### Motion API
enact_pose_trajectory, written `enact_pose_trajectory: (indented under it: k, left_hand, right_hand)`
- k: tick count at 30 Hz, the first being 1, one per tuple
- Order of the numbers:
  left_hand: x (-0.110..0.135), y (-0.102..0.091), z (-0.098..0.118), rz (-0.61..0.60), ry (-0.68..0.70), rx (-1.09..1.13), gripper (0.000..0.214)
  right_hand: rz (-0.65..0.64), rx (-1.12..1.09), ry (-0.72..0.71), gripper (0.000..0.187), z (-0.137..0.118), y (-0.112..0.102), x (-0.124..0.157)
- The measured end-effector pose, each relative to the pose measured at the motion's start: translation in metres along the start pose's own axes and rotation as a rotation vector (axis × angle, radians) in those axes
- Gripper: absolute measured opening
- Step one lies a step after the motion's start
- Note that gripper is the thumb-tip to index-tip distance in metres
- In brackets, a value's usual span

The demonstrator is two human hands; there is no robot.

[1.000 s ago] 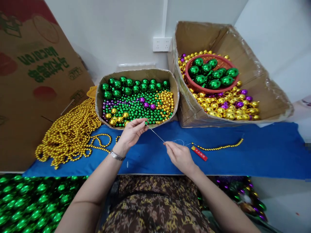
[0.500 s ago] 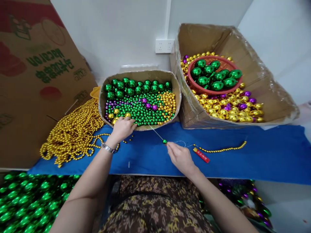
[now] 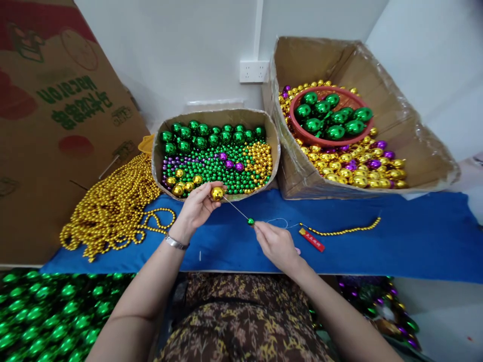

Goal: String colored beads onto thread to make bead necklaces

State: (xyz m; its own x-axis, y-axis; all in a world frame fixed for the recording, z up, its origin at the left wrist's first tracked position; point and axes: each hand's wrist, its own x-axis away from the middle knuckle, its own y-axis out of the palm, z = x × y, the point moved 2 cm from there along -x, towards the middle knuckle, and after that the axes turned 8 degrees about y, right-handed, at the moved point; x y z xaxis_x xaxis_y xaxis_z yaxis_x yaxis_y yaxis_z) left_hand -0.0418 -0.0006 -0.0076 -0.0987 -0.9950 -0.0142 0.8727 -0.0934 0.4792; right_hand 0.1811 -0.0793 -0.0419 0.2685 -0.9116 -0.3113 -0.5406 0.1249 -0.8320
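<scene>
My left hand [image 3: 198, 205] pinches a large gold bead [image 3: 217, 193] at the near rim of the smaller box [image 3: 277, 151]. A thin needle [image 3: 236, 207] runs from that bead to a small green bead [image 3: 251, 221]; whether its tip is inside the gold bead I cannot tell. My right hand [image 3: 277, 245] grips the needle's near end, just behind the green bead. From there a pale thread [image 3: 281, 220] loops right to a strand of small gold beads [image 3: 343, 231] on the blue cloth [image 3: 234, 251]. Green, purple and gold beads fill the smaller box.
Gold bead strings [image 3: 113, 201] are heaped at the left, against a tall carton [image 3: 45, 151]. A larger box [image 3: 313, 60] at the right holds gold and purple beads and a red bowl [image 3: 298, 131] of green ones. A red label [image 3: 312, 240] lies on the cloth.
My left hand has come out of the smaller box with a large gold bead and turned toward the needle. My right hand still grips the needle, shifted slightly left.
</scene>
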Motion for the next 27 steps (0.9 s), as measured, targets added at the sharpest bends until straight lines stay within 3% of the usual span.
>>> enact_pose_trajectory:
  k: [11, 19, 27]
  left_hand:
    - [0.004, 0.001, -0.004, -0.013, -0.043, 0.099, 0.034]
    - [0.011, 0.014, -0.009, -0.069, 0.054, -0.135, 0.028]
    - [0.020, 0.018, -0.021, -0.105, -0.044, -0.021, 0.042]
  right_hand:
    - [-0.001, 0.072, 0.009, 0.028, 0.006, -0.002, 0.000]
    - [0.016, 0.204, -0.047, 0.024, 0.007, 0.002, -0.001]
    - [-0.029, 0.001, -0.021, 0.028, 0.010, 0.005, -0.001]
